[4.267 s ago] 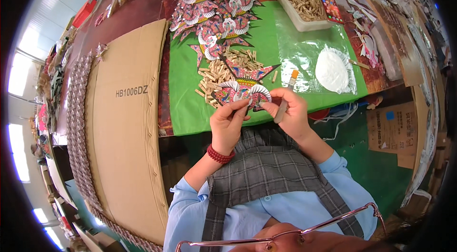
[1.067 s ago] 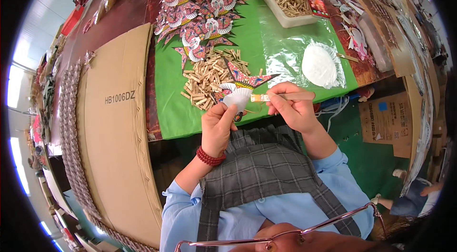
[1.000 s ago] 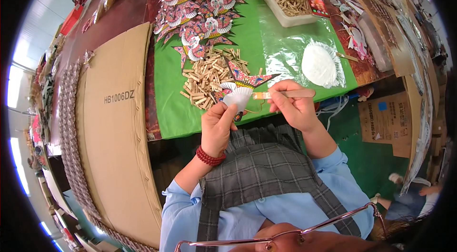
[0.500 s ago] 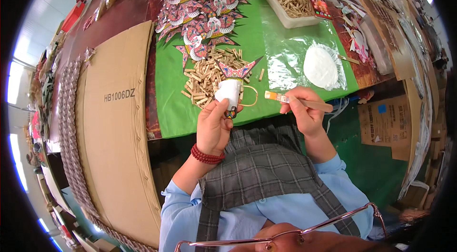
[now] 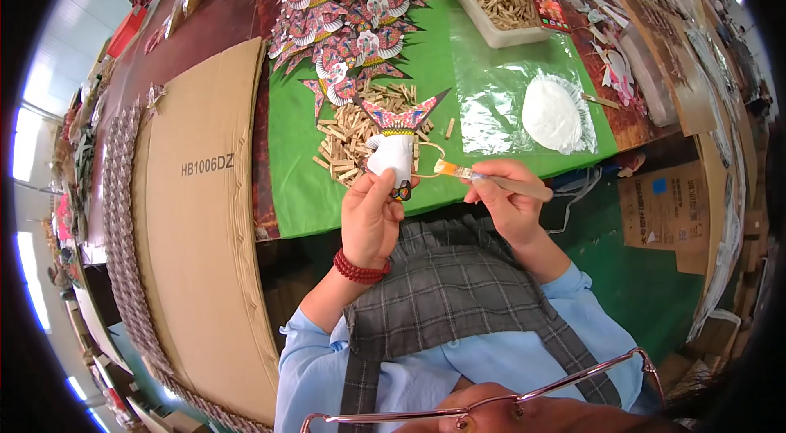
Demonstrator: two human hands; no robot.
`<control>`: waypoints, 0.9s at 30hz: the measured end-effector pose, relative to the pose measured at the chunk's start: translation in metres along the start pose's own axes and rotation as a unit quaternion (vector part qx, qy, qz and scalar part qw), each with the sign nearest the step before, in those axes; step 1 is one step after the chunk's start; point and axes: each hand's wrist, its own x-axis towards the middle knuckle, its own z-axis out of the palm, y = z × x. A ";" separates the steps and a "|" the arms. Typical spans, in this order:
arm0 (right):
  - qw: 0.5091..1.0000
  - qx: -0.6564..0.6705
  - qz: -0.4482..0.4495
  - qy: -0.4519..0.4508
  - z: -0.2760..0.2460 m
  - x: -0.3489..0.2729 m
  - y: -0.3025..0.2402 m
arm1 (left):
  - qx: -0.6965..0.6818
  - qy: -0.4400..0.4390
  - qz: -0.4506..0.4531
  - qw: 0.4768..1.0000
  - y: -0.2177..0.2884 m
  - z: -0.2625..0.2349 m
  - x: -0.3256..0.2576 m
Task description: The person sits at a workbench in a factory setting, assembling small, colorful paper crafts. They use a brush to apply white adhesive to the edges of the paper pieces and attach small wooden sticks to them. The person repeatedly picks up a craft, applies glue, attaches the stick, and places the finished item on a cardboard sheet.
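Between the thumb and fingers of my left hand is a paper kite piece, its plain white side up, with a patterned forked tail pointing away from me. A thin bent strip loops out from its right side. My right hand grips a flat paintbrush with a wooden handle and pale bristles. The bristle tip is right by the loop; whether they touch I cannot tell. Small wooden clothespins lie heaped behind the kite piece. A round white mass of paste sits on clear plastic sheeting to the right.
Printed kite pieces are piled at the back of the green tablecloth. A white tub holds more clothespins, with a phone leaning at its side. A large cardboard sheet stretches along the left.
My right hand has brought the paintbrush left and slightly down, closer to the kite piece. The kite piece has tilted a little in my left hand.
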 end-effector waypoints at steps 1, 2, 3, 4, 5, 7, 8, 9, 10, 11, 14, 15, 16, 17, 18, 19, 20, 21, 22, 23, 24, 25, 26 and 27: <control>1.000 0.021 0.016 0.001 -0.002 -0.002 0.001 | 0.005 0.000 0.010 1.000 0.000 0.000 0.000; 0.999 0.043 0.031 0.003 -0.005 -0.007 0.002 | 0.010 0.001 0.020 1.000 -0.001 0.000 0.000; 0.997 0.063 0.049 0.005 -0.006 -0.010 0.002 | 0.014 0.002 0.027 1.000 -0.002 -0.001 -0.001; 0.999 0.046 0.027 0.002 -0.006 -0.011 0.002 | 0.015 0.008 0.033 0.999 -0.003 0.000 -0.002; 1.000 0.029 0.005 -0.001 -0.006 -0.010 0.002 | 0.015 0.014 0.039 0.999 -0.003 0.002 -0.002; 0.995 -0.065 -0.078 -0.017 -0.006 -0.005 -0.003 | 0.022 0.019 0.050 0.998 -0.004 0.006 -0.002; 0.980 -0.138 -0.137 -0.031 -0.004 -0.002 -0.005 | 0.029 0.020 0.055 0.998 -0.005 0.006 -0.003; 0.958 -0.207 -0.194 -0.045 0.000 0.002 -0.007 | 0.039 0.024 0.062 0.997 -0.005 0.006 -0.004; 0.922 -0.260 -0.283 -0.056 0.007 0.009 -0.010 | 0.032 0.026 0.066 0.997 -0.006 0.007 -0.004; 0.911 -0.269 -0.305 -0.061 0.014 0.011 -0.007 | 0.026 0.028 0.070 0.997 -0.007 0.008 -0.004; 0.894 -0.290 -0.332 -0.083 0.026 0.010 0.000 | 0.023 0.052 0.077 0.995 -0.008 0.007 -0.008; 0.892 -0.297 -0.328 -0.089 0.024 0.007 0.000 | 0.024 0.061 0.080 0.995 -0.008 0.006 -0.007; 0.891 -0.304 -0.325 -0.093 0.022 0.003 0.000 | 0.031 0.068 0.079 0.994 -0.006 0.006 -0.008; 0.889 -0.312 -0.321 -0.096 0.022 0.002 0.001 | 0.036 0.072 0.080 0.994 -0.004 0.004 -0.008; 0.888 -0.308 -0.331 -0.079 0.021 0.004 -0.001 | 0.040 0.067 0.075 0.994 -0.006 0.007 -0.006; 0.886 -0.307 -0.341 -0.060 0.022 0.007 -0.002 | 0.044 0.061 0.068 0.995 -0.008 0.011 -0.004; 0.883 -0.309 -0.351 -0.038 0.025 0.008 -0.004 | 0.069 0.057 0.071 0.994 -0.008 0.013 -0.004; 0.891 -0.314 -0.326 -0.042 0.026 0.001 0.010 | 0.095 0.039 0.067 0.992 -0.009 0.017 -0.005; 0.892 -0.335 -0.302 -0.036 0.023 -0.005 0.025 | 0.091 0.039 0.053 0.994 -0.011 0.010 -0.003; 0.880 -0.342 -0.327 -0.038 0.023 -0.002 0.014 | 0.115 0.014 0.049 0.992 -0.010 0.001 -0.001; 0.870 -0.338 -0.356 -0.045 0.024 0.004 0.004 | 0.139 -0.002 0.053 0.989 -0.007 -0.008 0.000; 0.877 -0.346 -0.322 -0.088 0.013 0.001 0.000 | 0.131 0.010 0.089 0.987 -0.008 0.008 -0.002; 0.885 -0.334 -0.323 -0.039 0.011 0.001 -0.004 | 0.082 -0.036 0.091 0.992 -0.010 -0.005 0.012; 0.888 -0.329 -0.321 -0.027 0.003 -0.004 -0.004 | 0.121 -0.074 0.062 0.988 -0.004 0.000 0.013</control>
